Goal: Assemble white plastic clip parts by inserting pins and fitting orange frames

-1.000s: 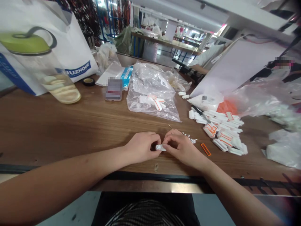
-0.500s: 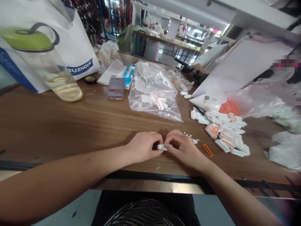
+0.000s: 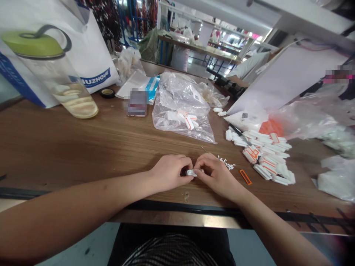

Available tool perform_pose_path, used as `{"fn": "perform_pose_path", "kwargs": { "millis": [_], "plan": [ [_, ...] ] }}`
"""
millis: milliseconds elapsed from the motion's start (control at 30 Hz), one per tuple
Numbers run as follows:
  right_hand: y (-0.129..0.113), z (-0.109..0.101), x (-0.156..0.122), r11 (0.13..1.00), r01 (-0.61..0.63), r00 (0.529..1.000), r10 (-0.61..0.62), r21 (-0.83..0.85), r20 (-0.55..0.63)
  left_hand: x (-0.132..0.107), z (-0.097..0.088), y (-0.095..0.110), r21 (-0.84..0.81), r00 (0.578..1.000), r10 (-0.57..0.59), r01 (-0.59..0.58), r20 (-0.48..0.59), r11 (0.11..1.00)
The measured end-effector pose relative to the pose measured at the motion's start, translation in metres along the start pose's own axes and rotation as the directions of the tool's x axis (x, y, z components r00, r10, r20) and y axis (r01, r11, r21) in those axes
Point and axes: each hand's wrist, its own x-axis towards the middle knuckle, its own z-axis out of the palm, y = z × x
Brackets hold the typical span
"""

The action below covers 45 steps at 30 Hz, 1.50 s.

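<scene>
My left hand (image 3: 169,172) and my right hand (image 3: 215,173) meet at the front middle of the wooden table (image 3: 69,147), fingers curled. Between their fingertips they pinch one small white plastic piece (image 3: 190,172). A thin metal pin (image 3: 203,149) pokes up behind my right hand. A scatter of tiny white bits (image 3: 226,162) and a loose orange frame (image 3: 245,177) lie just right of my right hand. Further right is a pile of white and orange pieces (image 3: 263,155).
A clear bag with a few pieces (image 3: 181,111) lies beyond my hands. A phone (image 3: 137,103), tape roll (image 3: 107,93), jar with green lid (image 3: 55,74) and white shopping bag (image 3: 91,55) stand at back left. Plastic bags (image 3: 305,114) crowd the right side.
Both hands stay together on the small white piece, with only slight finger shifts. The view has drifted a little.
</scene>
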Motion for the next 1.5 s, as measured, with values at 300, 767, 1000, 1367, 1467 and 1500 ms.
{"fn": "perform_pose_path", "kwargs": {
  "millis": [300, 767, 1000, 1367, 1467, 1500],
  "plan": [
    [-0.008, -0.009, -0.004, 0.983, 0.142, 0.989, -0.146, -0.113, -0.032, -0.001, 0.001, 0.000, 0.010, 1.000, -0.027, 0.027, 0.012, 1.000],
    [-0.010, 0.006, -0.016, 0.937, 0.176, 0.978, -0.202, -0.302, -0.057, -0.001, 0.000, 0.001, -0.042, 0.999, -0.035, 0.035, 0.002, 0.998],
    [-0.015, 0.002, -0.016, 0.942, 0.156, 0.984, -0.175, -0.297, -0.036, -0.001, 0.000, 0.002, -0.038, 0.998, -0.055, 0.055, 0.007, 0.998],
    [-0.006, 0.010, -0.023, 0.950, 0.152, 0.973, -0.192, -0.275, -0.125, -0.001, -0.002, 0.004, -0.039, 0.999, -0.040, 0.041, 0.012, 0.998],
    [-0.004, 0.011, -0.024, 0.931, 0.154, 0.962, -0.218, -0.330, -0.165, -0.001, -0.002, 0.003, -0.036, 0.999, -0.032, 0.033, 0.009, 0.999],
    [-0.005, 0.011, -0.023, 0.924, 0.162, 0.957, -0.232, -0.346, -0.172, -0.001, -0.002, 0.003, -0.034, 1.000, -0.031, 0.031, 0.004, 0.999]
  ]
}}
